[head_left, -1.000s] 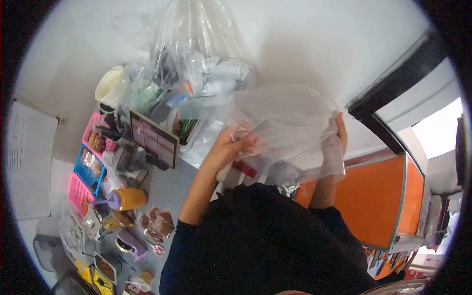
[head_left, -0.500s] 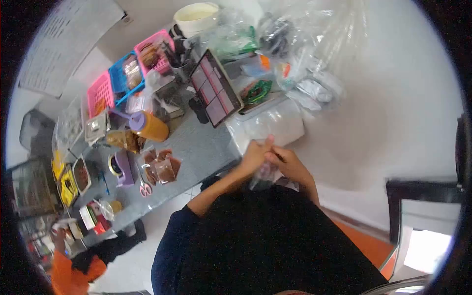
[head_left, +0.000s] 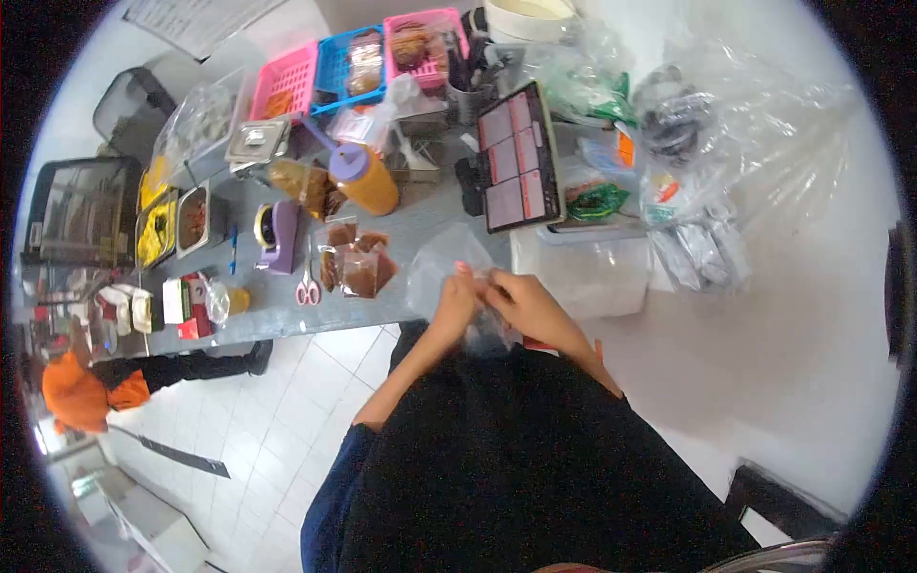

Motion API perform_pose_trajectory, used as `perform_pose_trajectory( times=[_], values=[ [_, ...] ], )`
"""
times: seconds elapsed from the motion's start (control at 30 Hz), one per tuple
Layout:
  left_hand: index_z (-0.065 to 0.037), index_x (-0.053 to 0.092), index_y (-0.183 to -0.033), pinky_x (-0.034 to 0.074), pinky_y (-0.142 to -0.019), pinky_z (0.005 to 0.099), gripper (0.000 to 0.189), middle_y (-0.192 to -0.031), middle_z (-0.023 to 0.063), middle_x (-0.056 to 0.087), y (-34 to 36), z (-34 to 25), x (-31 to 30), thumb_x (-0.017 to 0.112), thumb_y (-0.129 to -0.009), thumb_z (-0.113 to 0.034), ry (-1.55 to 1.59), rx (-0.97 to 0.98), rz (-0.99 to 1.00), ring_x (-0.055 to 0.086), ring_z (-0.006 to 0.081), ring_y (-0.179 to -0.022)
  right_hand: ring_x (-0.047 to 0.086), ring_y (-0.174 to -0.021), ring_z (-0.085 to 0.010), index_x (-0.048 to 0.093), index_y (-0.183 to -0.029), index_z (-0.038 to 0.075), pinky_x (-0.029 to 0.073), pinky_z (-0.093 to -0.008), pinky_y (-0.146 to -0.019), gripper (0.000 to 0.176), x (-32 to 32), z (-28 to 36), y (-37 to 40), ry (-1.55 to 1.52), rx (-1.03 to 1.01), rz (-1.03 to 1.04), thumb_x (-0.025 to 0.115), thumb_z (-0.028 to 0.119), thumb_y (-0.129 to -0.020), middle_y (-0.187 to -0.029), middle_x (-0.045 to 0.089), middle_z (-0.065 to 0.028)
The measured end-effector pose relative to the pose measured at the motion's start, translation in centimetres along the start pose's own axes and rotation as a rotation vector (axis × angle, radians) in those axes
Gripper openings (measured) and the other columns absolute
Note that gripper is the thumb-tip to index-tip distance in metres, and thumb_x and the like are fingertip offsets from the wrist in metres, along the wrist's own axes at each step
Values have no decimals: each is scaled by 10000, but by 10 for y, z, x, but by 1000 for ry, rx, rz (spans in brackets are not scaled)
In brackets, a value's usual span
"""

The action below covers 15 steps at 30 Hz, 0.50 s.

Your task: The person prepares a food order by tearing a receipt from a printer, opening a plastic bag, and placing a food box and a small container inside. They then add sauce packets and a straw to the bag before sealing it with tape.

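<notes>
Stands at the near edge of a grey counter (head_left: 420,224), pinching a thin clear plastic bag (head_left: 435,267) between both hands. Grips it with the left hand (head_left: 457,301), fingers curled shut on the film, and with the right hand (head_left: 523,304), touching the left, fingers likewise closed on the bunched plastic. Cannot quite tell through the blur how much of the bag hangs below the knuckles. Holds the bag low, close to the dark shirt (head_left: 535,458), its loose top raised over the counter's edge. Has, just beyond the bag on the counter, small packets of brown sauce (head_left: 358,269), scissors (head_left: 308,286) beside them, and a purple tape dispenser (head_left: 277,232) and an orange squeeze bottle (head_left: 371,183) farther in. Faces a dark tablet (head_left: 516,158) propped upright, a white tub (head_left: 597,275) just right of the hands, and pink and blue baskets (head_left: 327,67) at the far side.
</notes>
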<state>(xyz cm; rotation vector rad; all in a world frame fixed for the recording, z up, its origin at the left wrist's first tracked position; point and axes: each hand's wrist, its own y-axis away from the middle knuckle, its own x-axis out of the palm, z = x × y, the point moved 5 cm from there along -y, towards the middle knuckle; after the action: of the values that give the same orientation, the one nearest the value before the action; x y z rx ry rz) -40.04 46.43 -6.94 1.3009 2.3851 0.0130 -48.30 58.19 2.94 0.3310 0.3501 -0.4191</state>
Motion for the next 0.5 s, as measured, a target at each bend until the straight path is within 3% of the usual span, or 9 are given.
perform_pose_trajectory(
  times=[0.07, 0.1, 0.17, 0.23, 0.33, 0.37, 0.4, 0.43, 0.5],
  values=[
    [19, 657, -863, 426, -568, 344, 472, -604, 99, 564, 4, 4, -9, 406, -942, -373, 8, -175, 166, 505, 187, -582, 597, -531, -162, 548, -820, -33, 442, -285, -470, 198, 3, 3, -11, -213, 98, 90, 503, 152, -876, -599, 556, -103],
    [14, 670, -820, 414, -526, 323, 383, -576, 67, 572, 11, -38, -34, 520, -888, -332, -49, -247, 297, 500, 144, -546, 588, -501, -164, 543, -796, -36, 445, -290, -469, 187, -5, -1, -13, -149, 59, 14, 504, 130, -874, -603, 562, -95],
    [19, 614, -670, 399, -482, 337, 384, -562, 104, 585, 12, -42, -90, 603, -828, -331, -124, 192, -44, 499, 173, -480, 586, -498, -161, 537, -753, -34, 453, -299, -481, 183, -37, -2, -10, -146, 26, -200, 504, 105, -868, -581, 558, -91],
    [4, 556, -624, 395, -493, 335, 292, -567, 93, 573, 8, -26, -143, 664, -779, -218, -116, 138, -291, 503, 198, -501, 606, -576, -175, 533, -813, -22, 467, -305, -532, 110, -49, 17, -4, -15, 24, -202, 527, 83, -847, -651, 575, -100],
    [-9, 488, -641, 405, -515, 342, 239, -620, 106, 572, 24, -68, -175, 697, -718, -96, -269, 386, -598, 500, 220, -530, 603, -753, -157, 493, -938, -6, 480, -259, -598, 125, -37, 53, -18, 95, -172, -423, 528, 16, -820, -785, 579, -101],
    [-12, 449, -656, 406, -527, 344, 257, -634, 106, 552, 18, -59, -170, 702, -673, -51, -93, 345, -521, 496, 224, -552, 596, -822, -145, 474, -986, -1, 483, -235, -618, 181, -30, 68, -26, 119, -271, -535, 522, -12, -811, -835, 577, -100],
    [-15, 411, -671, 407, -539, 346, 300, -648, 106, 531, 12, -50, -164, 707, -628, -7, 81, 296, -458, 492, 229, -573, 596, -829, -177, 462, -999, 12, 477, -267, -643, 224, -15, 80, -38, 163, -346, -508, 555, 0, -796, -849, 565, -107],
    [-13, 405, -675, 405, -544, 346, 299, -651, 109, 525, 17, -60, -157, 696, -611, 13, -34, 275, -378, 496, 233, -584, 595, -835, -208, 450, -1012, 25, 470, -300, -667, 270, 2, 88, -50, 205, -417, -481, 588, 12, -780, -863, 553, -115],
    [-6, 413, -690, 400, -540, 339, 284, -651, 108, 527, 26, -54, -161, 675, -593, 39, -149, 296, -302, 506, 238, -594, 520, -680, -174, 446, -951, 40, 419, -290, -591, 280, 20, 74, -72, 201, -325, -461, 642, 16, -751, -744, 484, -93]
  ],
)
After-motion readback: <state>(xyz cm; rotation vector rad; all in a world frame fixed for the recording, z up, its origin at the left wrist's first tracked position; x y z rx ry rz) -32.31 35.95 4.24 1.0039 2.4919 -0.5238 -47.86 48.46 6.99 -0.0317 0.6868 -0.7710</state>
